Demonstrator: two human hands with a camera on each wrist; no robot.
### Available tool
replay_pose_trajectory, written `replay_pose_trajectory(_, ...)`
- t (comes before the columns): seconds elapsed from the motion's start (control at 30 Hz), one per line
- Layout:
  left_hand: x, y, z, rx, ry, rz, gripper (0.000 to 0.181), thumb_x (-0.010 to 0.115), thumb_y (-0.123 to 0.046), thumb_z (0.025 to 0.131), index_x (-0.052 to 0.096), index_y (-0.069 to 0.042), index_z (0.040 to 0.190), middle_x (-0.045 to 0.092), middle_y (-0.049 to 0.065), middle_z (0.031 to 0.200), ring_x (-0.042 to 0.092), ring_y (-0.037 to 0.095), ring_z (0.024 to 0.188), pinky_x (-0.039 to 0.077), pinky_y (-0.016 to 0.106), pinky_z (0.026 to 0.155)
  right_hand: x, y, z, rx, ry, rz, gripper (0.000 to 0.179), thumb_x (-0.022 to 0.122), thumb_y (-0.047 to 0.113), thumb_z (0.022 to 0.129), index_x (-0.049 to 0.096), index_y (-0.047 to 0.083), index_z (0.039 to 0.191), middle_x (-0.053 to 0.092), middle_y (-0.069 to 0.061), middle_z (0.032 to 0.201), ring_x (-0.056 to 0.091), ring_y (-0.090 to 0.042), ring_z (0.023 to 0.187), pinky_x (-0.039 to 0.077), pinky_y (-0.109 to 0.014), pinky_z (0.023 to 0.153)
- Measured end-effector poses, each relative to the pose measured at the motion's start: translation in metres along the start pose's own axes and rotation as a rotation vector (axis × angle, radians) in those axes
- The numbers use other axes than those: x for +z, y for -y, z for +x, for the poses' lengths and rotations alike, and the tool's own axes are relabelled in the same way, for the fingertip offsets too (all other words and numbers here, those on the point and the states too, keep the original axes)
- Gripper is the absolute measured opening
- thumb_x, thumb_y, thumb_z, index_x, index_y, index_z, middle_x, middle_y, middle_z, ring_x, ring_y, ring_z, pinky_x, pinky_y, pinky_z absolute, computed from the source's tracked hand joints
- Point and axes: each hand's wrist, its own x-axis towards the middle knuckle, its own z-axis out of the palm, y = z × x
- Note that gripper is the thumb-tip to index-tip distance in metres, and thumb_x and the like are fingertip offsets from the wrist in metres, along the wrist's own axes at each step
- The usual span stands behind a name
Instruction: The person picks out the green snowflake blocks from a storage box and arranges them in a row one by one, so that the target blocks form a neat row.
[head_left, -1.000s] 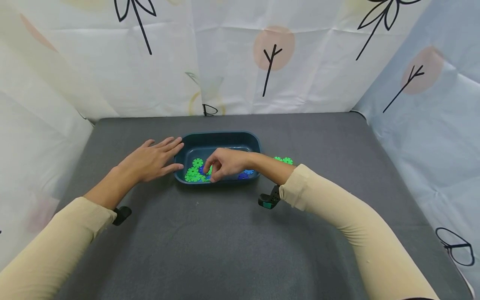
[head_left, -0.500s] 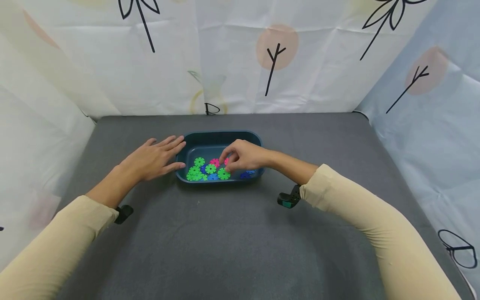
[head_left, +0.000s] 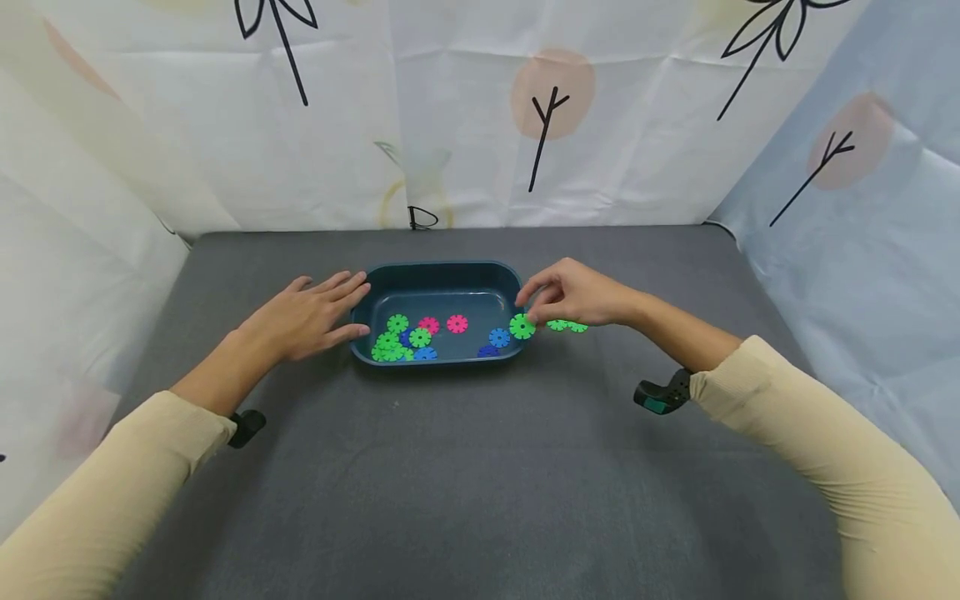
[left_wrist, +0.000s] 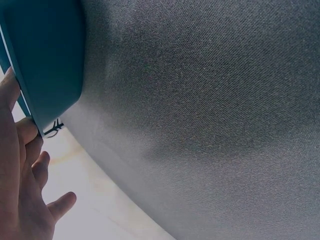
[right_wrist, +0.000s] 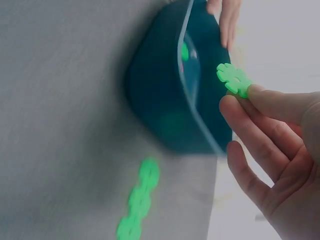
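Observation:
A green notched plastic disc [head_left: 522, 326] is pinched between thumb and fingertips of my right hand [head_left: 581, 292], over the right end of the dark teal tray [head_left: 435, 364]. The right wrist view shows the same green disc [right_wrist: 234, 80] held by its edge. My left hand [head_left: 303, 321] lies with spread, fairly straight fingers at the tray's left end; its fingertips [left_wrist: 27, 129] touch the rim in the left wrist view. Inside the tray lie several green discs [head_left: 388, 344], two pink discs [head_left: 457, 323], and blue discs [head_left: 499, 337].
Right of the tray, a short row of joined green discs [right_wrist: 139, 201] lies on the grey table [head_left: 450, 483], partly behind my right hand in the head view. Patterned white cloth [head_left: 465, 125] hangs along the back and both sides.
My right hand has picked the green disc out of the pile and carried it rightward to the tray's right end. The left hand stays in place.

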Motion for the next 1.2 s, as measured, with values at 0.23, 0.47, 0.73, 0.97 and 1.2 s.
replay_pose_trajectory(0.23,0.0,-0.001,-0.001,0.005,-0.008,0.002,0.074,0.051,-0.048,0.102,0.029,-0.004,0.156,0.024,0.017,0.162,0.022,0.036,0.149,0.022,0.067,0.112,-0.018,-0.033,-0.034,0.112,-0.149,-0.012,0.027,0.068,0.006,0.094,0.066,-0.007,0.118,0.076,-0.013,0.091,0.073,-0.023,0.084,0.054,-0.03,0.08)
replay_pose_trajectory(0.47,0.0,-0.002,-0.002,0.003,-0.014,-0.002,0.074,0.051,-0.048,0.102,0.03,-0.004,0.156,0.024,0.017,0.162,0.023,0.036,0.149,0.022,0.067,0.112,-0.021,-0.076,-0.057,0.198,-0.3,0.016,0.026,0.066,0.005,0.096,0.065,-0.011,0.115,0.074,-0.02,0.095,0.073,-0.031,0.084,0.057,-0.042,0.084)
replay_pose_trajectory(0.73,-0.001,-0.002,-0.001,0.008,-0.019,0.001,0.073,0.052,-0.048,0.102,0.03,-0.003,0.156,0.024,0.017,0.162,0.023,0.036,0.149,0.022,0.066,0.112,-0.013,-0.12,-0.068,0.296,-0.454,0.079,0.027,0.069,0.008,0.095,0.066,-0.012,0.111,0.074,-0.021,0.094,0.074,-0.019,0.076,0.059,-0.031,0.072)
replay_pose_trajectory(0.97,-0.001,-0.001,-0.001,0.003,-0.009,0.0,0.073,0.052,-0.047,0.102,0.029,-0.003,0.156,0.023,0.017,0.163,0.022,0.036,0.149,0.021,0.067,0.113,-0.009,-0.135,-0.064,0.331,-0.506,0.087,0.025,0.071,0.01,0.094,0.067,-0.011,0.107,0.076,-0.015,0.086,0.072,-0.011,0.069,0.054,-0.025,0.061)
replay_pose_trajectory(1.2,0.0,-0.002,-0.001,0.003,-0.007,-0.006,0.073,0.052,-0.047,0.102,0.028,-0.004,0.156,0.022,0.017,0.163,0.021,0.036,0.149,0.02,0.067,0.112,-0.008,-0.138,-0.064,0.347,-0.492,0.072,0.027,0.071,0.013,0.094,0.067,-0.01,0.106,0.075,-0.011,0.081,0.07,-0.01,0.068,0.052,-0.025,0.06)
